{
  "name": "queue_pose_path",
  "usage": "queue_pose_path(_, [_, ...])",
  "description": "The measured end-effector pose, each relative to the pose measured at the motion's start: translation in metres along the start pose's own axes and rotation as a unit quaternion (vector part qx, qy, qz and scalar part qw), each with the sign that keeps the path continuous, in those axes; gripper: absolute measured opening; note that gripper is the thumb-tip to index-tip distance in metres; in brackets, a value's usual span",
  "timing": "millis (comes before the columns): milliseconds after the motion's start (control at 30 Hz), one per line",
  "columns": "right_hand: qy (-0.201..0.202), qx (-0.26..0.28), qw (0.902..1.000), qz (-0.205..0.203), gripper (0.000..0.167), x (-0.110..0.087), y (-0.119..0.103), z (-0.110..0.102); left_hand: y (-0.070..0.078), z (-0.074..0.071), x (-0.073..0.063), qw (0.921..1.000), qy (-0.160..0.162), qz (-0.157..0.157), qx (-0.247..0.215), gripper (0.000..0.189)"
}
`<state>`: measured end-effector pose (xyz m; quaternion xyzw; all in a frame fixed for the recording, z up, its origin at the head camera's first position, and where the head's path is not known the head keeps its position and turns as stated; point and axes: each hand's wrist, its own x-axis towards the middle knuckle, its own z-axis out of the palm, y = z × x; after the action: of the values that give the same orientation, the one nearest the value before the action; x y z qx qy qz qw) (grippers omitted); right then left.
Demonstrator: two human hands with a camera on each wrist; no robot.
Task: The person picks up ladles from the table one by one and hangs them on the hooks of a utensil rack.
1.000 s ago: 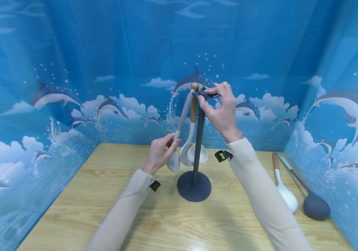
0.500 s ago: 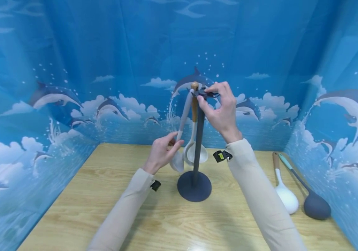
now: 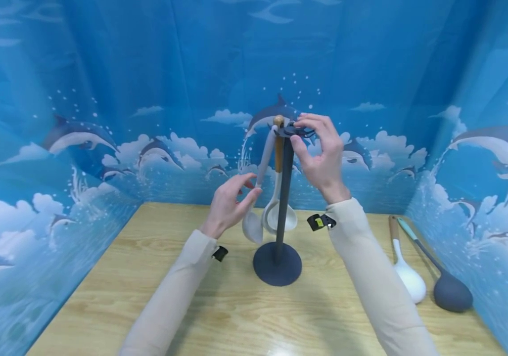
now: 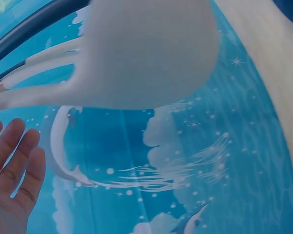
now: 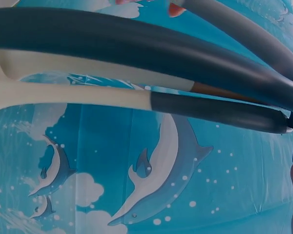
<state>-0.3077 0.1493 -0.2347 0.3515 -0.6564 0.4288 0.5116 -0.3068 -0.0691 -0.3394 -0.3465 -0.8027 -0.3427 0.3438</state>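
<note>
The fingers of your left hand (image 3: 229, 205) stood extended and slightly apart, just beside the neck of the grey-handled ladle (image 3: 266, 155); whether your thumb touched it could not be determined. The thumb and forefinger of your right hand (image 3: 325, 155) were parted at the hooked top of the utensil stand (image 3: 285, 193), which they had gripped half a second earlier; remaining fingertip contact could not be confirmed. The ladle hung from the stand's left side, its bowl nearer the pole than a second before, suggesting that the hook bore its weight and this hanging step was nearly complete. A wooden-handled ladle (image 3: 278, 155) hung just beside it. A dark-handled utensil (image 5: 219, 112) was identifiable only from the right wrist, its bowl cut off. Your sleeve (image 3: 376, 277) partly covered the white ladle (image 3: 410, 283) beside the dark ladle (image 3: 452, 292) on the table (image 3: 227, 321).
</note>
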Motion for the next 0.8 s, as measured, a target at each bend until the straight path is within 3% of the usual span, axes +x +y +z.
queue_pose_path(200, [0.008, -0.019, 0.9998, -0.002, 0.069, -0.003, 0.001, -0.007, 0.006, -0.009, 0.014, 0.9987, 0.037, 0.035, 0.008, 0.031])
queue_pose_path(433, [0.017, -0.055, 0.9983, -0.007, 0.066, -0.010, 0.007, -0.025, 0.015, -0.021, 0.037, 0.9951, 0.075, 0.065, 0.005, 0.026])
queue_pose_path(800, [-0.045, -0.108, 0.9931, -0.005, 0.065, -0.036, 0.025, -0.054, 0.038, -0.033, 0.072, 0.9857, 0.126, 0.111, 0.019, 0.027])
